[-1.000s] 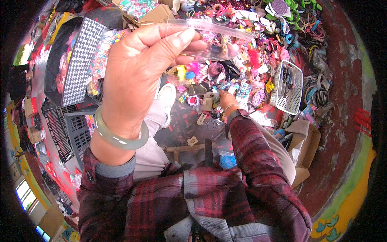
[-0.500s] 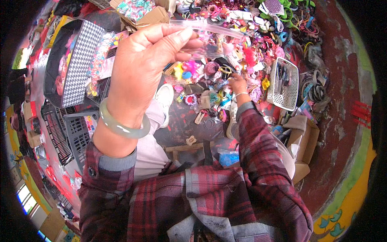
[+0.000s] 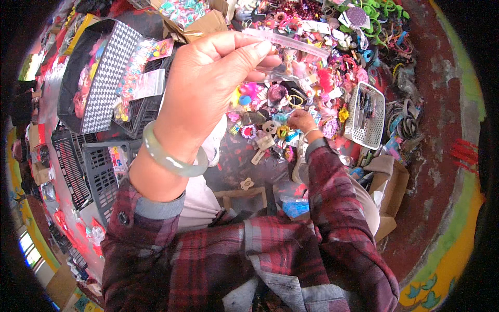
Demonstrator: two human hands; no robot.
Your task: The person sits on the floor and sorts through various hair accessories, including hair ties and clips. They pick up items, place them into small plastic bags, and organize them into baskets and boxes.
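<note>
My left hand [image 3: 218, 78], with a pale jade bangle at the wrist, is raised close in front. Its thumb and fingers pinch a clear plastic zip bag [image 3: 299, 44] by the strip along its top edge. My right hand [image 3: 302, 120] reaches down into the near edge of a big heap of hair accessories [image 3: 317, 86]. Its fingers are curled together among small trinkets, and whatever they grip is too small to make out. Close by lie a yellow flower-shaped piece [image 3: 283, 132], a panda-face piece [image 3: 270, 127] and a pink ruffled one [image 3: 248, 131].
A white perforated basket [image 3: 365, 115] with dark items stands right of the heap. An open cardboard box [image 3: 391, 200] is beside my right leg. On the left are a houndstooth-sided bin [image 3: 110, 78] and grey plastic crates [image 3: 101, 166]. A small wooden stool [image 3: 241, 196] stands between my legs.
My left hand has shifted right with the zip bag. My right hand has moved slightly down and left within the heap, and its fingers have curled inward.
</note>
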